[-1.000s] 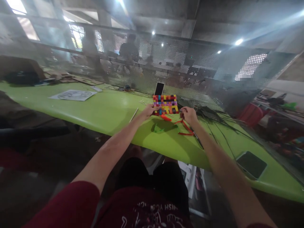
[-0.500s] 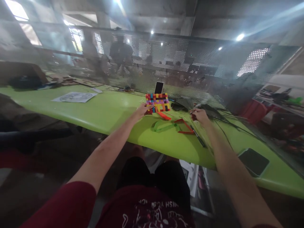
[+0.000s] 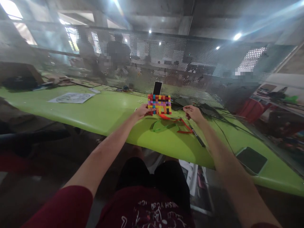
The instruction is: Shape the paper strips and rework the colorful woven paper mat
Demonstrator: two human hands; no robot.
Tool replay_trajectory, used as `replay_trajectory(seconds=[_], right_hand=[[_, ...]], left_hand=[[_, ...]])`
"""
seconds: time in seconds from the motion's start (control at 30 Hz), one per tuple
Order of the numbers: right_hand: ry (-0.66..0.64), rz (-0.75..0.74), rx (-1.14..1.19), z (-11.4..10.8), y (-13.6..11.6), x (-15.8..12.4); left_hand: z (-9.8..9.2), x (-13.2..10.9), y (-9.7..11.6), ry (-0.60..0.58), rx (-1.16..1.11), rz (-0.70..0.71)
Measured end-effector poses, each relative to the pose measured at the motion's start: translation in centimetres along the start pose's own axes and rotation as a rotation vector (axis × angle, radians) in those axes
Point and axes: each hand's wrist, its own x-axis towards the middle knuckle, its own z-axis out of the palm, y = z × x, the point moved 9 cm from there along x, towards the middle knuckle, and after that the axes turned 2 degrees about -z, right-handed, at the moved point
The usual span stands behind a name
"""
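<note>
My left hand [image 3: 142,111] grips the left edge of a small checkered woven piece [image 3: 159,104], made of red, yellow, purple, blue and black strips, with the thumb across its front. The piece stands roughly upright above the table. To its right, my right hand [image 3: 193,114] is closed in a pinch, apart from the woven piece; whatever the fingertips hold is too small to make out. Below the hands lie a folded green strip [image 3: 163,126] and a folded red-orange strip [image 3: 184,127]. A black pen [image 3: 197,136] lies beside them, under my right forearm.
A phone [image 3: 157,88] leans upright behind the woven piece on the green table [image 3: 106,109]. Dark flat strips [image 3: 210,110] lie at the right, a tablet-like dark slab [image 3: 251,160] near the right edge, a printed sheet [image 3: 72,97] at the left. A perforated screen [image 3: 161,63] borders the back.
My right hand has moved left, closer to the woven piece. The woven piece has straightened and shifted slightly right in my left hand's hold.
</note>
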Motion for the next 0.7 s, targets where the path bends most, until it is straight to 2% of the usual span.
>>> replay_trajectory(seconds=[0.17,0.3,0.37,0.47,0.57,0.7], right_hand=[[-0.165,-0.045,-0.007,4.6,-2.4,-0.9],[-0.152,-0.057,-0.102,6.2,-2.3,-1.2],[-0.120,-0.075,-0.131,6.0,-2.1,-1.0],[-0.015,-0.147,-0.139,4.5,-2.2,-0.7],[0.076,-0.205,-0.116,2.8,-2.2,-0.4],[0.109,-0.101,-0.207,2.0,-0.7,0.1]], left_hand=[[2.0,-0.1,-0.7,-0.049,-0.016,-0.018],[4.3,0.3,-1.3,-0.057,-0.123,-0.023],[5.6,0.8,-1.2,-0.086,-0.140,-0.013],[7.4,1.7,-0.7,-0.124,-0.112,0.047],[8.0,2.3,-1.0,-0.076,-0.085,0.066],[8.2,2.2,-2.0,-0.035,-0.050,0.036]])
